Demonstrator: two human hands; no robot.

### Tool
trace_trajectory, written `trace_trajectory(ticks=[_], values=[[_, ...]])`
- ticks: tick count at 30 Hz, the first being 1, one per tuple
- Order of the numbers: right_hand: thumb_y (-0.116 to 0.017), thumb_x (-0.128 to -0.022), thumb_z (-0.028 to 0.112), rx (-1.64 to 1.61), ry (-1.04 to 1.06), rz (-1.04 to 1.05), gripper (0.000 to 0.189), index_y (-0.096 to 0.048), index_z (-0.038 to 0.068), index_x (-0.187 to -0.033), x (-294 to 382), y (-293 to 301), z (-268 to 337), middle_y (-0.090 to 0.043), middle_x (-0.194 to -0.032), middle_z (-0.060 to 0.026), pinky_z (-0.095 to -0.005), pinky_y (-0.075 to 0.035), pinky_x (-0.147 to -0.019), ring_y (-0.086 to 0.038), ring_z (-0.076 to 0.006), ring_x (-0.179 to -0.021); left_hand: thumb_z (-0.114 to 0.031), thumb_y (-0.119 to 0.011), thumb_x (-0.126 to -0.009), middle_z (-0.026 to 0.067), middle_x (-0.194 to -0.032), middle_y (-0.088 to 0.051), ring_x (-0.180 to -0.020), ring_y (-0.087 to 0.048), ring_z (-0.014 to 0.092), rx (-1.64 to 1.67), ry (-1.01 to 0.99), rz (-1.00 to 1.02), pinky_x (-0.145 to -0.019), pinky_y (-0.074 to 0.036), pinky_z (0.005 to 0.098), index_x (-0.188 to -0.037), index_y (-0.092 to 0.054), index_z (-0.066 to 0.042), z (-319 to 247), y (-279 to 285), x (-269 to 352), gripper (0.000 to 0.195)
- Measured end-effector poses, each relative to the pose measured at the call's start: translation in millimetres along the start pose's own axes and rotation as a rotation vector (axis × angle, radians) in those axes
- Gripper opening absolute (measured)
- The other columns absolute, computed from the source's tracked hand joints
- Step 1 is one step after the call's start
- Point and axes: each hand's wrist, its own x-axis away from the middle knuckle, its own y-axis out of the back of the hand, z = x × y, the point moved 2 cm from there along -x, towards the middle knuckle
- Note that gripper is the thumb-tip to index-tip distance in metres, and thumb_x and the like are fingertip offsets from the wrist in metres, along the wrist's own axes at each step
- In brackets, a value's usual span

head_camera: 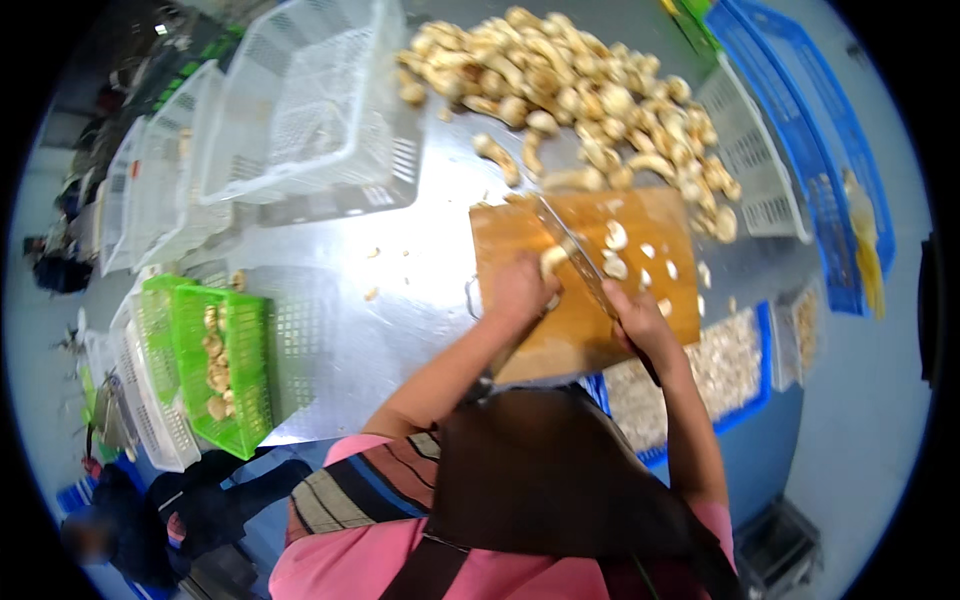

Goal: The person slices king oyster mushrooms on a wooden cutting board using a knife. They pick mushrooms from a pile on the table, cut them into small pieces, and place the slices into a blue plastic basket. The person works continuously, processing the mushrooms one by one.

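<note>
On a wooden cutting board (517, 330), my left hand (520, 289) holds a pale mushroom (553, 259) near the board's left side. My right hand (643, 319) grips the handle of a long knife (571, 241). The blade runs up and to the left, its edge at the end of the held mushroom; whether it has cut in cannot be told. Several white mushroom slices (616, 235) lie on the board to the right of the blade. Beyond the board spreads a large heap of whole mushrooms (555, 67).
A white plastic basket (352, 154) stands far left on the metal table (352, 330). Nearer left, a green basket (251, 375) holds mushrooms. A blue-rimmed crate (764, 352) of cut pieces sits below the board's right edge. Blue crates (821, 187) stand right. A person (127, 517) is at lower left.
</note>
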Motion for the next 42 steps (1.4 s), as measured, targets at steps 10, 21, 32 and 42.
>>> trace_trajectory(ticks=[10, 21, 32, 42], values=[[-0.049, -0.088, 0.045, 0.207, 0.188, -0.184, 0.048, -0.057, -0.002, -0.08, 40.8, -33.5, -34.0, -0.051, -0.06, -0.0198, -0.038, -0.041, -0.057, -0.054, -0.0324, -0.059, -0.035, -0.061, -0.084, 0.0069, -0.069, -0.06, -0.059, -0.056, 0.015, 0.455, 0.095, -0.668, -0.051, -0.044, 0.0291, -0.083, -0.059, 0.0, 68.1, 232.0, -63.3, 0.035], [-0.06, -0.081, 0.043, 0.148, 0.162, -0.304, 0.041, -0.057, 0.003, -0.083, 70.3, -26.3, -44.4, -0.054, -0.059, -0.016, -0.0354, -0.042, -0.056, -0.055, -0.027, -0.055, -0.048, -0.047, -0.087, 0.0091, -0.086, -0.064, -0.093, -0.052, 0.031, -0.678, -0.052, -0.657, -0.097, -0.023, 0.047, -0.088, -0.069, -0.012, 123.6, 234.7, -85.7, 0.042], [-0.054, -0.09, 0.035, -0.437, -0.103, -0.317, 0.042, -0.059, 0.002, -0.065, 89.4, -17.7, -69.0, -0.042, -0.042, 0.0011, -0.0233, -0.028, -0.033, -0.036, -0.0063, -0.033, -0.007, -0.06, -0.075, 0.0092, -0.1, -0.057, -0.083, -0.057, 0.031, 0.049, -0.544, -0.688, -0.074, -0.045, 0.0387, -0.095, -0.058, -0.006, 9.1, 116.1, -92.3, 0.02], [-0.049, -0.092, 0.038, -0.476, -0.175, -0.272, 0.052, -0.042, 0.009, -0.049, 88.4, -40.4, -53.2, -0.039, -0.038, -0.0013, -0.0244, -0.026, -0.032, -0.034, -0.0088, -0.03, -0.014, -0.062, -0.071, 0.0167, -0.101, -0.052, -0.084, -0.057, 0.036, -0.3, -0.177, -0.148, -0.072, -0.048, 0.0428, -0.093, -0.058, -0.005, 32.9, 79.3, -151.1, 0.024]])
